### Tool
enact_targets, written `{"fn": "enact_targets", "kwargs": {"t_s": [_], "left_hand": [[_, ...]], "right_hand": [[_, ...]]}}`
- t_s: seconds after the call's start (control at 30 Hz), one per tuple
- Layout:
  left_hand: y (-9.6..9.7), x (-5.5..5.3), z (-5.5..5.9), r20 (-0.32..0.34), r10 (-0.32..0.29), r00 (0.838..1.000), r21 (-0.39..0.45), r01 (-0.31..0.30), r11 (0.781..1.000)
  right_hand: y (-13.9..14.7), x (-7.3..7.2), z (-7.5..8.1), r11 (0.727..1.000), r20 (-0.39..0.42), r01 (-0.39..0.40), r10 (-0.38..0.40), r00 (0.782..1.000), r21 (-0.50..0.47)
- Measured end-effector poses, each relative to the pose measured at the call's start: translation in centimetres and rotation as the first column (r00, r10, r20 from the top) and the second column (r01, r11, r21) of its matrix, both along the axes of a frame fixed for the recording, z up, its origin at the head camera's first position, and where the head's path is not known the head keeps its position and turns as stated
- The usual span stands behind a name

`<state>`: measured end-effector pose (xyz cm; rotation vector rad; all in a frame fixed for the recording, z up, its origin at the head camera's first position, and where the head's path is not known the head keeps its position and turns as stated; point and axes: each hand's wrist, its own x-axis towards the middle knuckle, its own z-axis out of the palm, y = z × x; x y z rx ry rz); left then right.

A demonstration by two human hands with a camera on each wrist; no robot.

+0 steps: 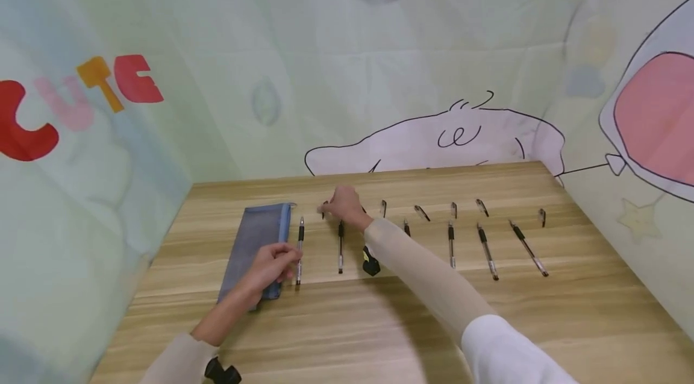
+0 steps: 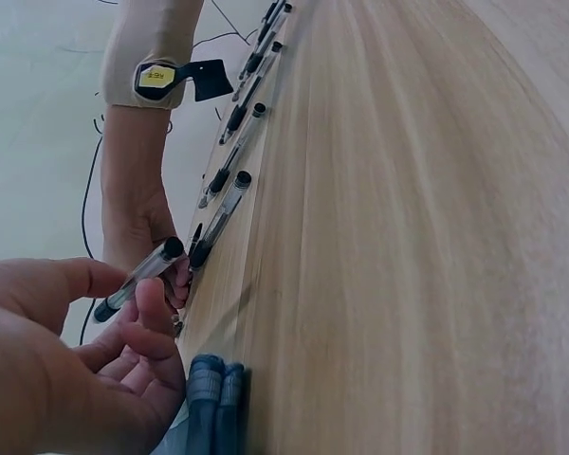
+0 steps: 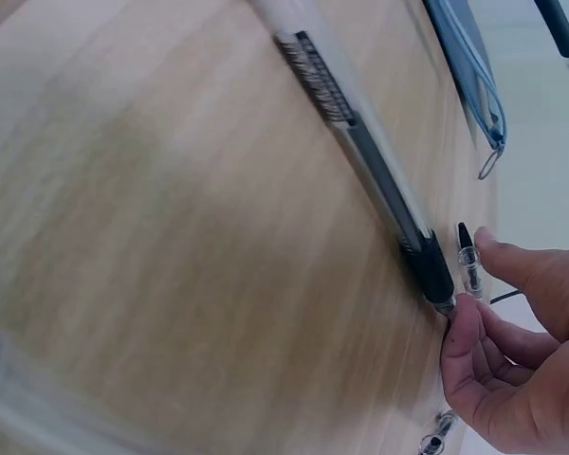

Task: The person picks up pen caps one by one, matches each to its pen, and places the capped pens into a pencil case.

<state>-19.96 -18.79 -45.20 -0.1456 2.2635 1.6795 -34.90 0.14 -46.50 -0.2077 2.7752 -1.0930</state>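
My left hand (image 1: 271, 264) pinches a clear-barrelled gel pen (image 2: 137, 282) between thumb and finger, beside the blue pencil case (image 1: 252, 230). In the left wrist view, the pen's dark end points up and away from the hand. My right hand (image 1: 345, 206) reaches to the back of the table, its thumb and fingertips at the two ends of a small clear-and-black pen cap (image 3: 469, 261). Near that hand lies an uncapped gel pen (image 1: 340, 246) with a black grip. Part of another cap behind the right hand is hidden.
More uncapped pens (image 1: 487, 251) lie in a row to the right, partly covered by my right forearm. Loose caps (image 1: 421, 213) lie behind them, near the table's (image 1: 336, 330) back edge. A printed curtain (image 1: 244, 100) hangs behind.
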Motion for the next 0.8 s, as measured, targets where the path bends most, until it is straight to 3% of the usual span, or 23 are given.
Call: {"fn": "enact_targets", "kwargs": {"t_s": [0.3, 0.6, 0.7, 0.8], "left_hand": [[0.1, 0.7, -0.2, -0.004, 0.017, 1.000, 0.002, -0.017, 1.000], [-0.4, 1.5, 0.0, 0.001, 0.004, 1.000, 0.016, -0.004, 1.000], [-0.3, 1.2, 0.0, -0.005, -0.012, 1.000, 0.020, 0.012, 1.000], [-0.1, 0.8, 0.0, -0.013, -0.038, 0.999, 0.035, 0.039, 0.999]], "right_hand": [[0.0, 0.2, -0.3, 1.000, -0.054, -0.011, 0.011, 0.999, -0.002], [-0.1, 0.6, -0.2, 0.978, -0.096, -0.004, -0.016, 0.995, -0.208], [0.4, 0.9, 0.4, 0.938, -0.033, 0.016, -0.030, 0.999, -0.347], [0.8, 1.3, 1.2, 0.872, 0.060, 0.043, -0.016, 0.998, -0.488]]}}
